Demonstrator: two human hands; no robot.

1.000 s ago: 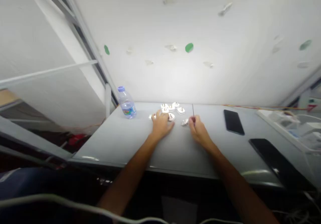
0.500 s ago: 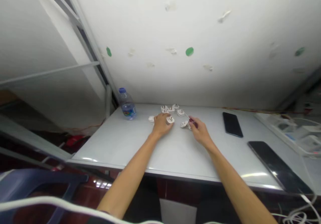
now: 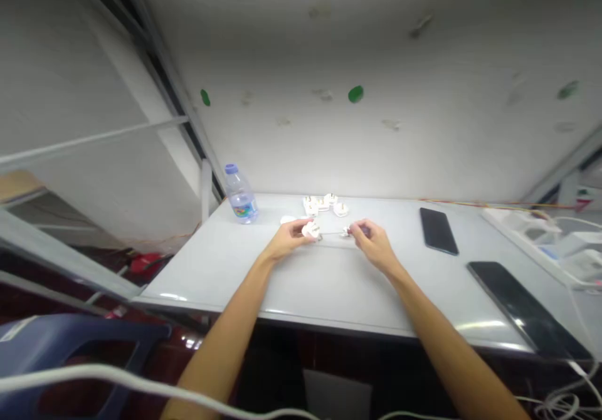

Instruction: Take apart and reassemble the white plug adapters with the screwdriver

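My left hand [image 3: 283, 241] pinches a white plug [image 3: 310, 229] just above the table, its metal pins turned toward the right. In my right hand [image 3: 375, 244] is a screwdriver [image 3: 333, 233] with a dark red handle, mostly covered by the fingers. Its thin shaft points left at the held plug; whether the tip touches it I cannot tell. A small white plug piece [image 3: 346, 232] lies by the right fingertips. Behind the hands sits a group of several white plugs [image 3: 322, 205], pins up. Partly hidden behind my left hand is another white piece [image 3: 288, 219].
A water bottle [image 3: 241, 195] stands at the table's back left. Two black phones [image 3: 438, 231] [image 3: 522, 304] lie on the right, the nearer one with a white cable. Beyond them is a white power strip [image 3: 559, 269]. A white wall [image 3: 291, 157] rises behind the table [image 3: 320, 288].
My left hand has moved left and slightly down with the plug, turning its pins sideways. The screwdriver has swung from pointing up-left to nearly level, toward the plug.
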